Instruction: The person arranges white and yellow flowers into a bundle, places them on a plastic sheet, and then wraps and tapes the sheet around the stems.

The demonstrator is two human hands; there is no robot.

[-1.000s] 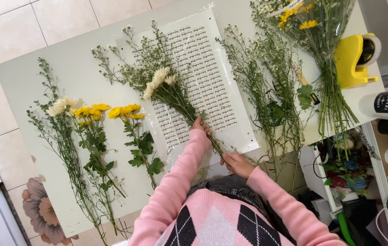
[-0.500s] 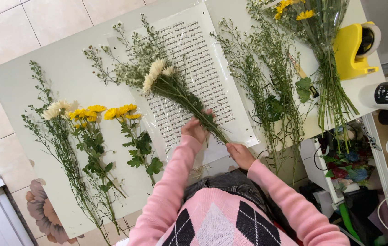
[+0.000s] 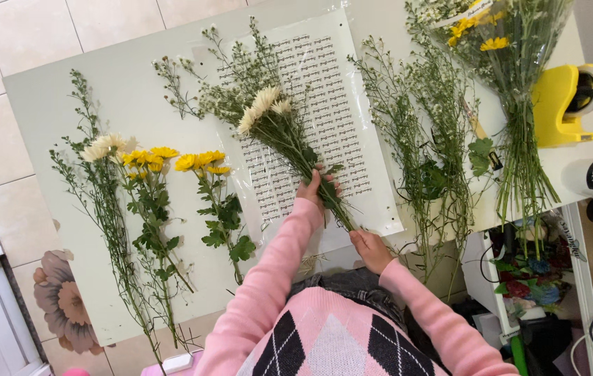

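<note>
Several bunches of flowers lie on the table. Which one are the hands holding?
The bunch of cream-white flowers lying on the clear printed wrapping sheet. The left hand and right hand grip its stems; the yellow bunches lie untouched.

Cream chrysanthemum bunch (image 3: 289, 143) on table.
Stems lying diagonally across the printed wrapping sheet (image 3: 338, 90), blooms pointing toward the far edge, stem ends nearing the near edge.

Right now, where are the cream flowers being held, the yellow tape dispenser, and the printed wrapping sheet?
cream flowers (image 3: 263, 106), head view, on the blooms.
yellow tape dispenser (image 3: 556, 104), head view, on its body.
printed wrapping sheet (image 3: 338, 132), head view, on bare printed area.
</note>
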